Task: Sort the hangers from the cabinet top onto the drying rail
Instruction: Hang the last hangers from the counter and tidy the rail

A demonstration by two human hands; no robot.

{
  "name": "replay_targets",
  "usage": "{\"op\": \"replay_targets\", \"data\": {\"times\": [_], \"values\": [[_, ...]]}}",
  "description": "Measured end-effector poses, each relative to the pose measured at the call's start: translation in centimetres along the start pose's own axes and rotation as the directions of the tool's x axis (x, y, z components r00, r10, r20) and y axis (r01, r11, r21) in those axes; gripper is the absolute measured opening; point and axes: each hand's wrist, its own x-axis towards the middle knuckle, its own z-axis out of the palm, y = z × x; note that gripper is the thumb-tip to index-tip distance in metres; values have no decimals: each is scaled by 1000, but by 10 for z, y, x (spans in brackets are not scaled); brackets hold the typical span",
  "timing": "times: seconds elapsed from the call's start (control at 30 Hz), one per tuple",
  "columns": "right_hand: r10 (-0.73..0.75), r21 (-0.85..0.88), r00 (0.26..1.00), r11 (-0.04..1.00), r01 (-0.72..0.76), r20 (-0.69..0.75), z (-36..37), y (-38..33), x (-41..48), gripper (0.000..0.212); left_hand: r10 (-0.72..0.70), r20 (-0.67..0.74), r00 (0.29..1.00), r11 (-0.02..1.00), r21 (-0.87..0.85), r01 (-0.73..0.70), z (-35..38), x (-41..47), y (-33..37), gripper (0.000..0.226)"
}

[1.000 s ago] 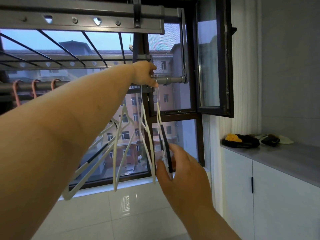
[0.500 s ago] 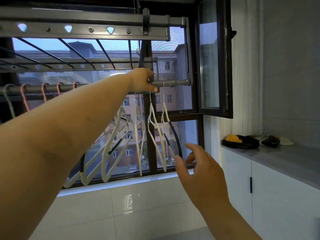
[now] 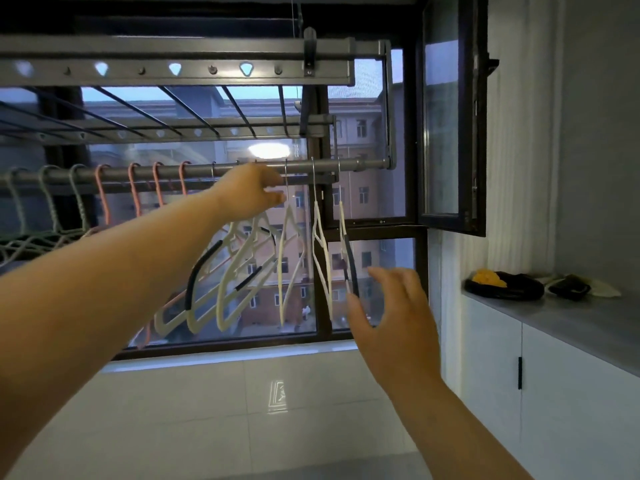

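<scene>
— Along the drying rail (image 3: 346, 166), what is hanging?
— Many hangers, all by their hooks. At the left end are grey-green hangers (image 3: 48, 192), then pink hangers (image 3: 133, 188), and toward the right end several white hangers (image 3: 320, 244) with black sleeves on their shoulders. The last three white ones hang a little apart from each other.
— And the left hand (image 3: 249, 194)?
— It is high up, just under the rail. Its fingers are curled, and the tips are at the thin metal neck of one white hanger (image 3: 280, 289). I cannot tell whether they pinch this neck or only touch it.
— The right hand (image 3: 391, 317)?
— It is lower, near the bottom of the rightmost hanger (image 3: 352, 268). The fingers are spread and relaxed, and it holds nothing. The thumb is just beside the lower tip of that hanger, but I cannot confirm contact.
— What about the cabinet top (image 3: 571, 313)?
— It is at the right side, well apart from both hands. On it lie a black bundle (image 3: 519, 289) with something yellow on top and, beside it, a small dark object (image 3: 569, 287). Above it one window pane (image 3: 443, 133) stands open inward.
</scene>
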Motion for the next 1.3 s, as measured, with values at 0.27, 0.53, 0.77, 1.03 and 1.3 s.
{"op": "replay_targets", "data": {"times": [0.27, 0.53, 0.77, 1.03, 1.3], "values": [[27, 24, 995, 999, -29, 92, 16, -9, -1, 42, -23, 11, 1000, 999, -25, 23, 24, -28, 8, 26], [64, 25, 982, 997, -69, 177, 25, -7, 2, 42, -60, 24, 998, 943, 329, 49, 53, -22, 27, 43], [86, 18, 976, 996, -92, 200, 30, 0, 5, 40, -109, 23, 994, 952, 292, 97, 53, -24, 20, 21], [113, 25, 974, 992, -121, 196, 28, 7, 6, 37, -89, 22, 996, 962, 262, 80, 53, -30, 17, 10], [133, -4, 978, 991, -135, 163, 22, 13, 6, 35, -65, -13, 998, 952, 299, 66, 55, -30, 27, 13]]}}
